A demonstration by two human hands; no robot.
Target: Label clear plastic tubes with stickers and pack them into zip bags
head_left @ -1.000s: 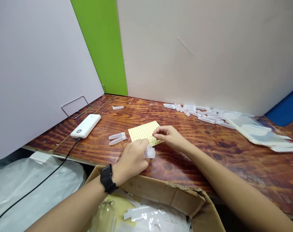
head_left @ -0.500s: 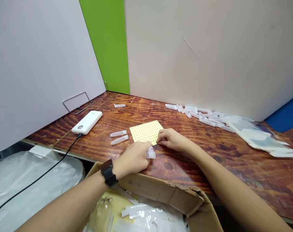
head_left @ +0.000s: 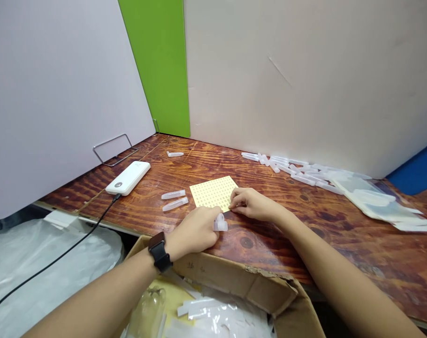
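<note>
Left hand (head_left: pixel 194 230) low in the middle of the frame, fingers pinching a small clear plastic tube (head_left: pixel 220 224) (its long way hard to tell), right hand (head_left: pixel 254 205) just beside it, curled fingertips (head_left: pixel 234 201) on the corner of a yellow dotted sheet (head_left: pixel 213 193).

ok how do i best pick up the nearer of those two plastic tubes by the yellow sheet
Pinch the nearer tube across its middle from above, coming in from the near side. It lies flat on the wooden table, and the other tube lies just beyond it, so reaching from the far side would crowd that one.
</note>
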